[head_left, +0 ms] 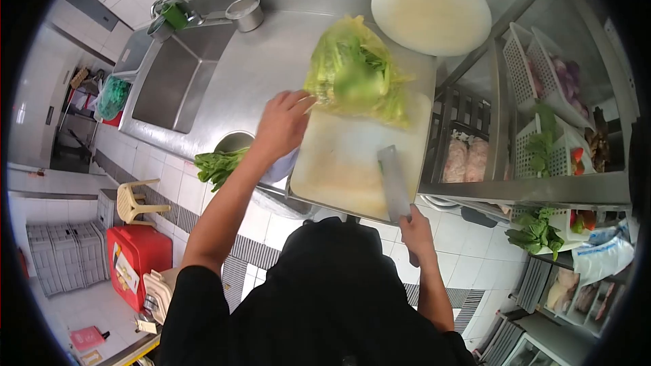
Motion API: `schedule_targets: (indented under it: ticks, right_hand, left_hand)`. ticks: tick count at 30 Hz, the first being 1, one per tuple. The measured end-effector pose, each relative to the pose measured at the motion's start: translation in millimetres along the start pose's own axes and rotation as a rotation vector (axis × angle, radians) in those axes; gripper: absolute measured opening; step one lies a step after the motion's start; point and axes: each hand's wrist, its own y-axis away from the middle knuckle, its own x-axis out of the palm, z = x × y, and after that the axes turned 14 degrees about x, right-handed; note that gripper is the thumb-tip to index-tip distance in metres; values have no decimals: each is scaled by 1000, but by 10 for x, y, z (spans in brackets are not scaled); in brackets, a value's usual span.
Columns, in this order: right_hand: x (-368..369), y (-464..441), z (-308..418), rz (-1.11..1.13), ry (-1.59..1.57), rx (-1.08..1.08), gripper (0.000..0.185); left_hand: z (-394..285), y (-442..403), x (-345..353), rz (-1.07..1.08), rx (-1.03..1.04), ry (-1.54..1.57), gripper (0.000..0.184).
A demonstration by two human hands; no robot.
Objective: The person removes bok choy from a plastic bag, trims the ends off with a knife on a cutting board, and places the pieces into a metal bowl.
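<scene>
The right hand (418, 234) is gripping a broad, flat metal cleaver (394, 184) over the worn, pale cutting board (349, 159). The left hand (286, 120) is reaching the crinkled, translucent yellow-green bag (356, 74) of leafy greens at the board's far edge; its fingertips are blurring, their grip unclear.

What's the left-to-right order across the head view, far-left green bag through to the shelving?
Green bag → sink → left hand → cleaver → pinkish meat → red pepper on the shelving
</scene>
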Motion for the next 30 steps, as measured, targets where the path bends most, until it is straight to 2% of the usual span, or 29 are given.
schedule_targets:
  ticks: [3, 6, 8, 9, 12, 15, 22, 24, 25, 27, 28, 30]
  right_hand:
    - [7, 59, 56, -33, 44, -1, 43]
    - [-15, 141, 116, -27, 48, 19, 41]
    - [-22, 155, 104, 15, 5, 53, 40]
    - [-21, 145, 80, 12, -5, 55, 40]
    - [-17, 115, -9, -17, 34, 58, 39]
    - [-30, 104, -22, -14, 23, 61, 38]
    - [-64, 13, 31, -17, 42, 6, 32]
    - [-63, -6, 56, -19, 50, -10, 31]
    - [-72, -7, 70, -16, 53, -6, 31]
    - [-69, -24, 79, -13, 52, -4, 31]
    - [-54, -35, 67, -15, 35, -12, 32]
    - [-39, -40, 56, -17, 18, -20, 32]
  left_hand:
    - [-8, -792, 301, 9, 94, 65, 45]
    - [-11, -1365, 410, 110, 131, 21, 39]
    - [157, -1588, 533, 485, 87, -228, 34]
    - [188, -1685, 528, 594, 8, -265, 32]
    - [208, -1719, 486, 535, -32, -173, 32]
    - [289, -1666, 457, 446, 32, -60, 30]
    - [436, -1671, 257, 367, 66, -37, 24]
    - [459, -1620, 176, 227, 82, 60, 23]
    - [456, -1586, 162, 228, 83, 57, 23]
    - [455, -1512, 171, 47, -127, 44, 26]
    - [473, -1479, 201, 48, -124, 42, 26]
    - [524, -1398, 310, 278, -81, -41, 34]
